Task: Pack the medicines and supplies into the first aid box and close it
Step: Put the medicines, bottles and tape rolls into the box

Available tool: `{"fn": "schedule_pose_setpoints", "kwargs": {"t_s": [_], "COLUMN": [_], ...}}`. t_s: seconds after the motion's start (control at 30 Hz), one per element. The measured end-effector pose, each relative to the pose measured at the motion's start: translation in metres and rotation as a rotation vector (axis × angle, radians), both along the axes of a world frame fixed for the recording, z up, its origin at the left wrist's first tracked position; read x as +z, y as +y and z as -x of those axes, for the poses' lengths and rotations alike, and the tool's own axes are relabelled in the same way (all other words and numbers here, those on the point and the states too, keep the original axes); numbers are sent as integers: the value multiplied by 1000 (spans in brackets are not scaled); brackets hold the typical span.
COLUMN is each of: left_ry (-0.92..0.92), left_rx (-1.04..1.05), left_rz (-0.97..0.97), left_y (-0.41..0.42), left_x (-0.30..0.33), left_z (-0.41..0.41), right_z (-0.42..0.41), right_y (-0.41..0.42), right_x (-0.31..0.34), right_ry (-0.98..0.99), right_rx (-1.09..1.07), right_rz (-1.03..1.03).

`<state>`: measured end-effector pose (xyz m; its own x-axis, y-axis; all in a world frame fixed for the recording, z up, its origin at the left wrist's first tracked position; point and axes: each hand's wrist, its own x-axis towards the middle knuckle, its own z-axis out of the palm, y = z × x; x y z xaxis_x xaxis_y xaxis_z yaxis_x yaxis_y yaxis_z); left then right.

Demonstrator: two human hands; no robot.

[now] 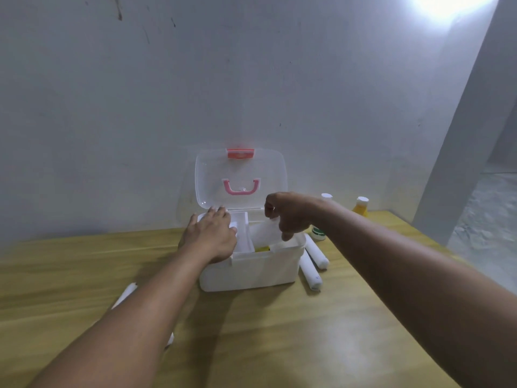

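Observation:
A white first aid box stands on the wooden table, its clear lid with a pink handle and red latch standing open against the wall. My left hand lies flat on the white inner tray at the box's left side. My right hand hovers over the box's right half, fingers pinched on a pale translucent packet that dips into the box. Something yellow shows inside. Two white bandage rolls lie right of the box.
A yellow bottle and a white-capped bottle stand at the back right by the wall. A green and white jar sits beside the box. Another white roll lies partly under my left forearm. The wall is close behind.

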<state>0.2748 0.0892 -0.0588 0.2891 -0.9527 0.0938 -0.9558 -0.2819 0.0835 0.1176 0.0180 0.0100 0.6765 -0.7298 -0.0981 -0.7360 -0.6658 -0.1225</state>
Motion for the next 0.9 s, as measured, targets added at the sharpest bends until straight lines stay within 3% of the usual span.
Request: {"fn": "schedule_pose_setpoints", "kwargs": {"t_s": [0.17,0.5,0.8,0.9], "left_ry": [6,14,26,15], "left_rx": [-3,-16,-11,-15], "left_rz": [2,20,13,10], "left_y": [1,3,3,3], "left_x": [0,0,0,0], "left_z": [0,0,1,0], "right_z": [-7,-9,-11,4], "right_y": [-7,-9,-15,-19], "right_x": [-16,-34,-43,-31], "right_ry": [-16,-275,-347,-520], "right_rx": [-7,-151,-108,-138], "right_rz": [-39,-165,-209,-244]}}
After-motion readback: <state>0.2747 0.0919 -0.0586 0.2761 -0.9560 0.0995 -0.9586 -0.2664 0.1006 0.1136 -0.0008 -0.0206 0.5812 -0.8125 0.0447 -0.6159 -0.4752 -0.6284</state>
